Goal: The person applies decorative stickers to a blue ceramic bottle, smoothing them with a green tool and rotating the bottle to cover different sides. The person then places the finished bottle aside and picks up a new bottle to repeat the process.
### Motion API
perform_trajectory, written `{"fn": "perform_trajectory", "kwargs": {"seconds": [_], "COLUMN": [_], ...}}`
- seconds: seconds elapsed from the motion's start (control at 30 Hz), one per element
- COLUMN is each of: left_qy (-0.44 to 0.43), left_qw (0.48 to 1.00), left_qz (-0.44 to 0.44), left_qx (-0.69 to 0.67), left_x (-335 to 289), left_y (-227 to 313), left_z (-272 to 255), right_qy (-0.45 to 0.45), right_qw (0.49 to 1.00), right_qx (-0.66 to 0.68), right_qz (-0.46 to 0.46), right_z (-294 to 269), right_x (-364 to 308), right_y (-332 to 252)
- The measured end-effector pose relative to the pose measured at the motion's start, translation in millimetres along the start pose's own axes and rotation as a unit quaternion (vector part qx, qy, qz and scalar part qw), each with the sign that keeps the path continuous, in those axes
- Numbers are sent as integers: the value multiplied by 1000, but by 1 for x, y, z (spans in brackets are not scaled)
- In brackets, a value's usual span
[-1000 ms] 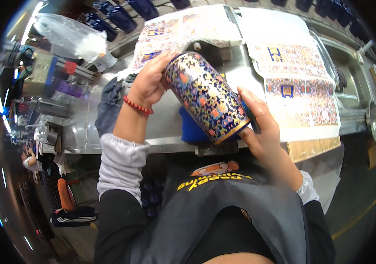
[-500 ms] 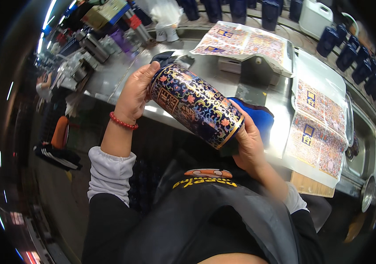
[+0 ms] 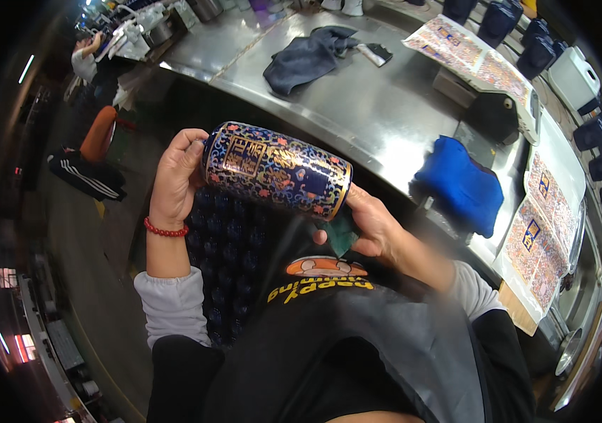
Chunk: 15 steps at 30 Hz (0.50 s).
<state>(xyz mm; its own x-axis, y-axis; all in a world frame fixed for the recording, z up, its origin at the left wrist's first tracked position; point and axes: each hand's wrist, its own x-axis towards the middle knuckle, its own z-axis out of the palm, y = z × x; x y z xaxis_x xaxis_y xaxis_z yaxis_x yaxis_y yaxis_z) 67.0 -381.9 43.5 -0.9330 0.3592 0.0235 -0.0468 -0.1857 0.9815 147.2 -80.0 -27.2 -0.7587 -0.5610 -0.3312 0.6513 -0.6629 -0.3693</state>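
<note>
1. The left hand (image 3: 179,169) clamps one end of the floral-patterned cylindrical vessel (image 3: 283,171), held aslant before the steel table (image 3: 364,106).
2. The right hand (image 3: 375,225) grips a green scrap (image 3: 343,235) at the vessel's gold-rimmed end.
3. A blue cloth (image 3: 459,185) lies right.

And here's the dark-blue cylinder (image 3: 280,173), glossy all over, held aloft on its side! The left end rides slightly higher, tucked into the left hand (image 3: 179,173); the gold-rimmed right end meets the right hand (image 3: 375,224). Coral blooms, gold and pale-blue scrolls everywhere, a framed panel of gold characters toward the left! Below the rimmed end, a small dark-green piece (image 3: 341,234) pokes from the right hand's fingers.
</note>
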Motion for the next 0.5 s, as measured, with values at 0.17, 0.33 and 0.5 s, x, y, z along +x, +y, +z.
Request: {"fn": "perform_trajectory", "kwargs": {"seconds": [0.17, 0.33, 0.5], "left_qy": [51, 132, 211], "left_qw": [999, 991, 974], "left_qz": [0, -11, 28], "left_qx": [-12, -1, 80], "left_x": [-3, -5, -13], "left_y": [-31, -56, -41], "left_z": [-46, -72, -89], "right_qy": [2, 11, 7], "right_qw": [999, 997, 990], "right_qx": [-5, -8, 4], "right_qz": [39, 81, 140], "right_z": [-4, -10, -13], "right_x": [43, 86, 147], "right_y": [8, 11, 19]}}
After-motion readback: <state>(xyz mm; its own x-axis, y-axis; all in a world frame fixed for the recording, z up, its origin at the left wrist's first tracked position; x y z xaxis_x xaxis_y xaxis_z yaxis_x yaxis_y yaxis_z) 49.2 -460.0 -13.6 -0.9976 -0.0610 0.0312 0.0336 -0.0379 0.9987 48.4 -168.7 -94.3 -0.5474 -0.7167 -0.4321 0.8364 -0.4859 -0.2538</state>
